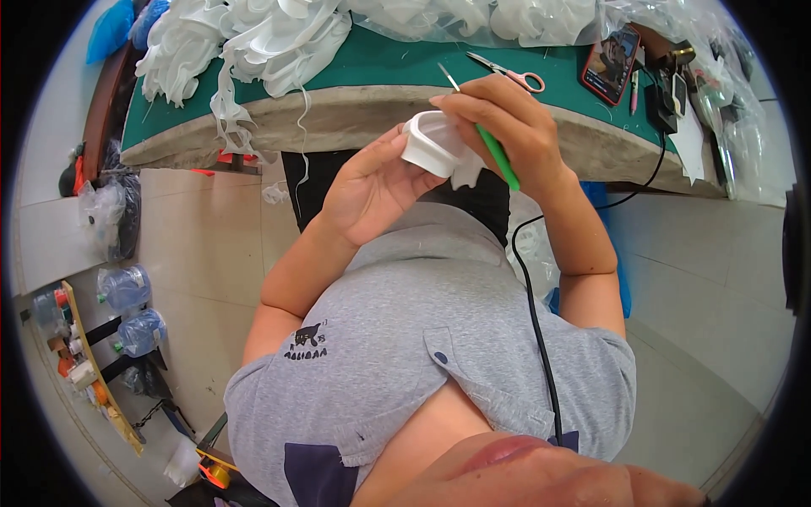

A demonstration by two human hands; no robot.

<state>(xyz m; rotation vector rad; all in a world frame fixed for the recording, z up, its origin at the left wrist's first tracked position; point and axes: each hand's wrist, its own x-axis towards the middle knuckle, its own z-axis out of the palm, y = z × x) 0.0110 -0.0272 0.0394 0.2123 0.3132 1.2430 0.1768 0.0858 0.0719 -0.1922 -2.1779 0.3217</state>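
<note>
My left hand [367,190] pinches a white, rounded, hollow moulded piece [429,159] in front of my body, just off the table's near edge. A thin white flap hangs from the piece's lower right side. In my right hand [519,127] is a slim blade tool with a green handle [497,157]. Its narrow metal tip points up and away, beyond the fingers. The fingers of that hand are close against the right side of the white piece, and they hide part of its rim. I cannot tell whether they also grip it.
A green-topped table [380,63] with a worn, padded front edge lies ahead. White moulded pieces [287,42] are heaped at its back left. Pink-handled scissors [511,72], a red-cased phone [610,63] and a pen [634,91] lie at right. A black cable [532,296] runs down my front.
</note>
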